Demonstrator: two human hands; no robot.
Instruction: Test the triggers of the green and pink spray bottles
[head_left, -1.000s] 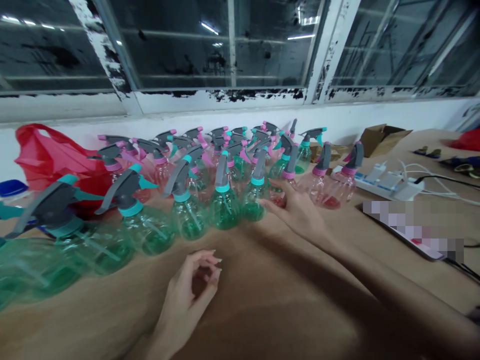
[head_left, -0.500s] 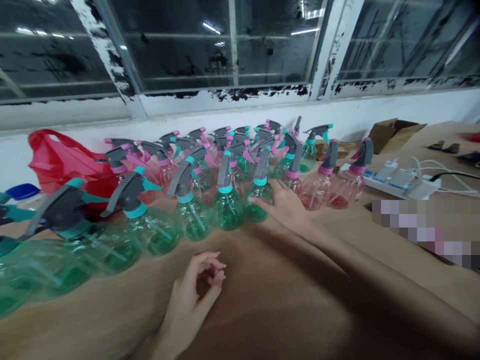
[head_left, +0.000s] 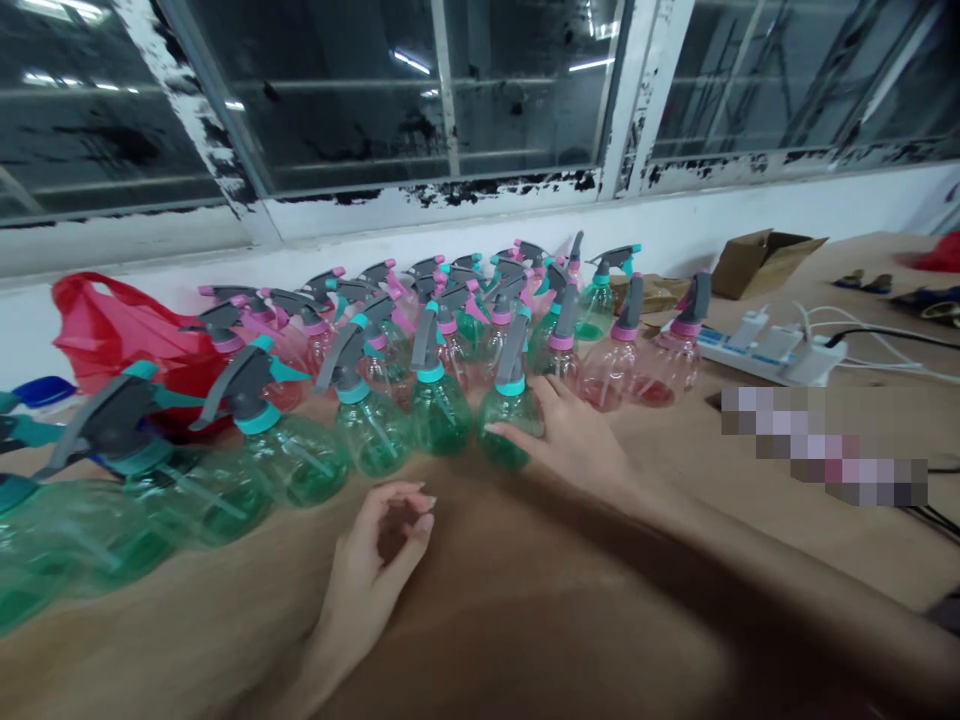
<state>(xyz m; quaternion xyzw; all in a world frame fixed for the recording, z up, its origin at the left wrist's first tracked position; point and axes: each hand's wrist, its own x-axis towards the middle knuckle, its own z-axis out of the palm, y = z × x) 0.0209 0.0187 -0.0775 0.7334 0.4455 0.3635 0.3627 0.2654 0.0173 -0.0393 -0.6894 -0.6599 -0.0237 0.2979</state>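
My right hand [head_left: 581, 430] is wrapped round the body of a green spray bottle [head_left: 504, 425], its thumb across the front and its fingers on the far right side. The bottle stands upright, with a grey trigger head and a turquoise collar. Just left of it is another green spray bottle [head_left: 440, 415], at the end of a row of green ones running to the left edge. Over the table in front of that row, my left hand [head_left: 375, 555] hovers with fingers loosely curled and nothing in them. A gap shows between its thumb and fingertips.
Behind stand several pink spray bottles [head_left: 611, 370] and a few green ones. A red plastic bag [head_left: 105, 330] lies at the left. At the right are a white power strip [head_left: 780, 350] with cables, an open cardboard box [head_left: 757, 265] and a pixelated item [head_left: 825, 450].
My right hand has drawn the green spray bottle slightly toward me. The left hand keeps its loose curl, and the whole view has shifted a little.
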